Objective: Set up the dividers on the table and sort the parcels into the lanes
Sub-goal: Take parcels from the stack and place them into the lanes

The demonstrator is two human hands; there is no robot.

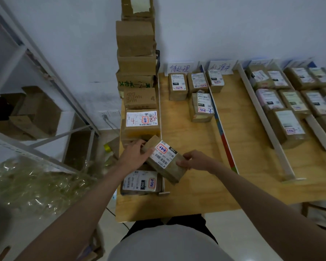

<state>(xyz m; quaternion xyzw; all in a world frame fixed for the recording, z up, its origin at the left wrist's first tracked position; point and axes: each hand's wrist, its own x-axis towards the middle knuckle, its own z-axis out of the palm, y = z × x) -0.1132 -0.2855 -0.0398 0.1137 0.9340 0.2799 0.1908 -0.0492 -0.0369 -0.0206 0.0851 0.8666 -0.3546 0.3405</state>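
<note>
A small brown parcel (166,161) with a white label marked in red is held tilted above the wooden table's (192,193) near left corner. My left hand (135,155) grips its far left end and my right hand (193,160) grips its near right end. Below it lies another labelled parcel (140,182). White dividers (222,129) (265,121) run front to back and split the table into lanes. Several parcels (196,91) lie at the far end of the first lane, and many more parcels (290,102) fill the lanes on the right.
A tall stack of cardboard boxes (137,72) rises along the table's left edge against the wall. Handwritten paper signs (181,67) stand at the back of the lanes. A metal shelf (41,110) with boxes stands to the left, with crumpled plastic wrap (30,185) below it.
</note>
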